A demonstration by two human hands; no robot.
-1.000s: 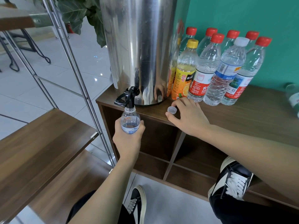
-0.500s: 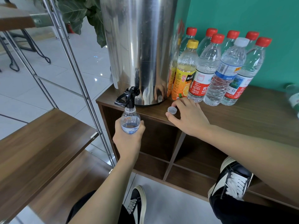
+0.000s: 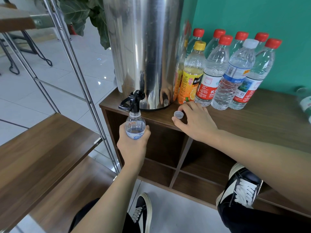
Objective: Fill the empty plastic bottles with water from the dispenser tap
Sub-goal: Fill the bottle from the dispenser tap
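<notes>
My left hand grips a small clear plastic bottle with a blue-and-white label, held upright with its open neck right under the black tap of the steel dispenser. My right hand rests on the wooden cabinet top, thumb and forefinger pinching the bottle's pale cap. Water fills the bottle up to around its shoulder.
Several capped bottles stand in a group right of the dispenser, among them an orange juice bottle and a white-capped water bottle. Another bottle lies at the far right edge. A metal-framed wooden shelf stands on the left. My shoes are below.
</notes>
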